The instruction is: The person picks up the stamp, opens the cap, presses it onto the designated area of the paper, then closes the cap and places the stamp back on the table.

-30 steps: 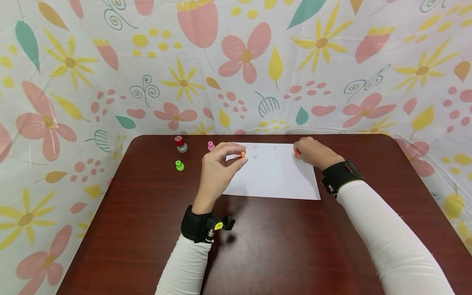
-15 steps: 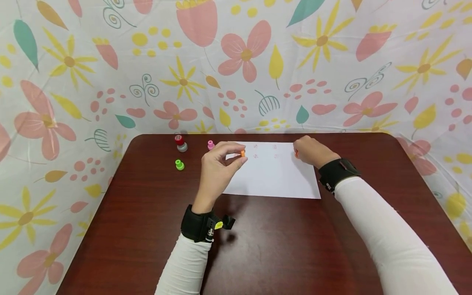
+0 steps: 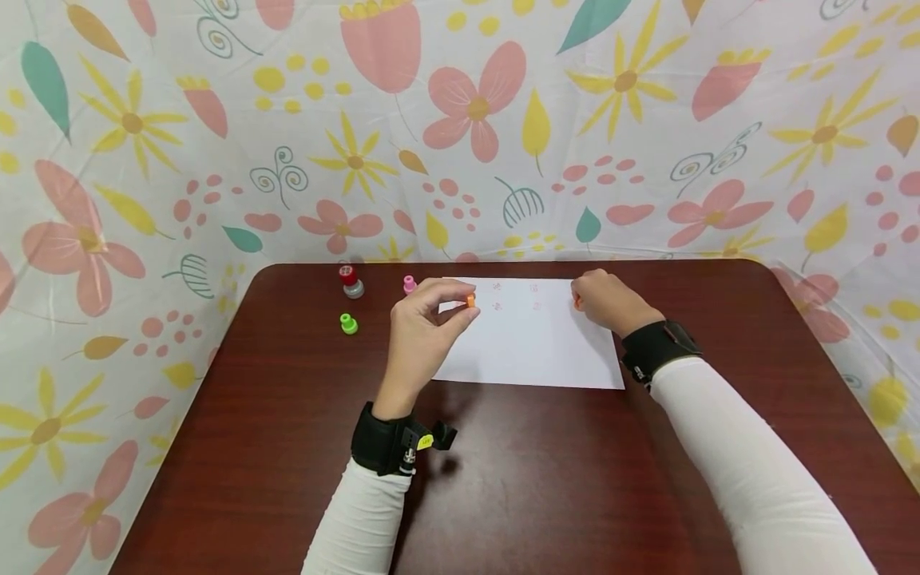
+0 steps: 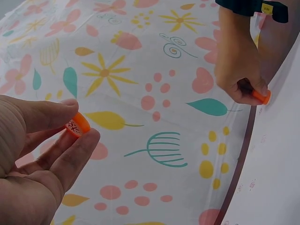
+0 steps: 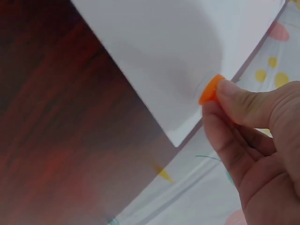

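My left hand is held above the left part of a white sheet of paper, pinching a small orange stamp cap between thumb and fingers. A pale face with red characters shows on that cap in the left wrist view. At the sheet's far right corner, my right hand grips an orange stamp by thumb and fingertips, its lower end down at the paper. Faint red prints lie in rows along the far part of the sheet. My left hand hides the sheet's far left portion.
Left of the paper on the dark wooden table stand a red and grey stamp, a bright green stamp and a pink one, partly behind my left hand. A flower-patterned cloth hangs behind the table's far edge.
My right wrist has shifted slightly left, and less of the orange stamp shows beside the fingers. The left hand keeps its pinch on the cap and stays nearly still.
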### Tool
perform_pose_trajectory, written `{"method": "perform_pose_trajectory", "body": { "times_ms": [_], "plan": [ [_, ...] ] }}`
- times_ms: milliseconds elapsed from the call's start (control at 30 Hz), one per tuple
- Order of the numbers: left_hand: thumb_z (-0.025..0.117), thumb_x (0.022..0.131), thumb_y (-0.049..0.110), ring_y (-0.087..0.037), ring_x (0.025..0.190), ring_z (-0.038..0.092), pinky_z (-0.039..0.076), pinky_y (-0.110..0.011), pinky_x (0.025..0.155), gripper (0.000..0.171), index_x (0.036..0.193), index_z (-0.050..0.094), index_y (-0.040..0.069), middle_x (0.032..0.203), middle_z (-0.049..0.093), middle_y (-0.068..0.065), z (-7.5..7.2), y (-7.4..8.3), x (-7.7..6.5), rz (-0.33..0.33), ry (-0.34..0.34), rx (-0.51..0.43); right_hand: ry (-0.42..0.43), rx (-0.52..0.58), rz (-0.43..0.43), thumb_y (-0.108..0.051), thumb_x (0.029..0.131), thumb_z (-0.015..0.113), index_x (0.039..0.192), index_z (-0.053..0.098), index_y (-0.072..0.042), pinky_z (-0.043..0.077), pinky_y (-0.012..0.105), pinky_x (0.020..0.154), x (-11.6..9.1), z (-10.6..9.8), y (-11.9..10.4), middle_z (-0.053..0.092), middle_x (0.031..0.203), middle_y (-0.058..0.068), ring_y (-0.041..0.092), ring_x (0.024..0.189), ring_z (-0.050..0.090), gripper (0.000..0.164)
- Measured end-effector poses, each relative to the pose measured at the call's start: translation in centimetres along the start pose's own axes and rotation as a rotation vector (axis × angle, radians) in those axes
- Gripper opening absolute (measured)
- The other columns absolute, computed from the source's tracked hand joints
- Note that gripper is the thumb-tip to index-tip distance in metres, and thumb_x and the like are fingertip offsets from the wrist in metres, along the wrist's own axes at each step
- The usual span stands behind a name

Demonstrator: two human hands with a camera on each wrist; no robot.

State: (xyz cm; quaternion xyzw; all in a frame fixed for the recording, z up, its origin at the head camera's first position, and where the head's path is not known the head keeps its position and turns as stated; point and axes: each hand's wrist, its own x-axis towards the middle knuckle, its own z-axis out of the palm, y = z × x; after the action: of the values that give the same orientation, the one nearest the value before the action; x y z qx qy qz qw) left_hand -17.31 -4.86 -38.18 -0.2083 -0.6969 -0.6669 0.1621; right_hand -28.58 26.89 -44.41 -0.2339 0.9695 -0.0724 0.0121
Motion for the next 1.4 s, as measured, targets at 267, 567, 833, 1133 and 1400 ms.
{"method": "perform_pose_trajectory", "body": {
  "times_ms": [267, 567, 833, 1133, 1400],
  "plan": [
    [0.083, 0.084, -0.004, -0.024, 0.1, 0.073, 0.063, -0.032, 0.086, 0.026, 0.109, 0.078, 0.0, 0.11, 0.072, -0.012, 0.0, 0.0, -0.1, -0.011, -0.001, 0.018, -0.023, 0.051, 0.029, 0.015, 0.088, 0.057, 0.07, 0.06, -0.006, 0.035, 0.031, 0.059, 0.2, -0.6, -0.1, 0.043, 0.067, 0.002, 0.019, 0.065, 0.04, 0.027],
    [0.083, 0.083, -0.003, -0.026, 0.099, 0.073, 0.063, -0.032, 0.086, 0.025, 0.108, 0.078, 0.0, 0.108, 0.072, -0.013, 0.0, -0.2, -0.1, 0.0, 0.009, 0.011, 0.012, 0.058, -0.001, 0.002, 0.093, 0.073, 0.097, 0.07, 0.0, 0.051, 0.035, 0.069, -1.3, 0.2, 0.4, 0.061, 0.089, 0.013, 0.025, 0.082, 0.058, 0.006],
    [0.083, 0.084, -0.002, -0.025, 0.1, 0.073, 0.063, -0.032, 0.086, 0.026, 0.109, 0.078, -0.001, 0.11, 0.071, -0.014, -0.2, -0.2, 0.0, 0.015, 0.017, 0.015, 0.166, 0.077, -0.042, -0.001, 0.089, 0.078, 0.102, 0.071, 0.002, 0.06, 0.044, 0.078, -2.3, -2.3, -0.5, 0.065, 0.095, 0.017, 0.031, 0.09, 0.065, 0.015],
    [0.081, 0.084, -0.006, -0.026, 0.1, 0.073, 0.063, -0.034, 0.088, 0.026, 0.11, 0.077, -0.003, 0.109, 0.071, -0.015, 0.2, 0.2, 0.2, 0.013, 0.012, -0.032, 0.357, 0.104, -0.117, -0.001, 0.086, 0.082, 0.102, 0.072, 0.0, 0.061, 0.043, 0.074, -3.7, -6.2, -3.7, 0.065, 0.095, 0.014, 0.028, 0.085, 0.065, 0.019],
    [0.082, 0.085, -0.002, -0.023, 0.099, 0.073, 0.063, -0.034, 0.087, 0.027, 0.112, 0.076, -0.003, 0.11, 0.072, -0.012, 0.8, 0.3, -0.1, 0.02, 0.011, -0.03, 0.531, 0.304, -0.199, -0.001, 0.083, 0.085, 0.106, 0.075, -0.009, 0.061, 0.031, 0.075, -5.4, -7.0, -8.7, 0.072, 0.099, 0.002, 0.014, 0.087, 0.07, 0.026]
  ]
}}
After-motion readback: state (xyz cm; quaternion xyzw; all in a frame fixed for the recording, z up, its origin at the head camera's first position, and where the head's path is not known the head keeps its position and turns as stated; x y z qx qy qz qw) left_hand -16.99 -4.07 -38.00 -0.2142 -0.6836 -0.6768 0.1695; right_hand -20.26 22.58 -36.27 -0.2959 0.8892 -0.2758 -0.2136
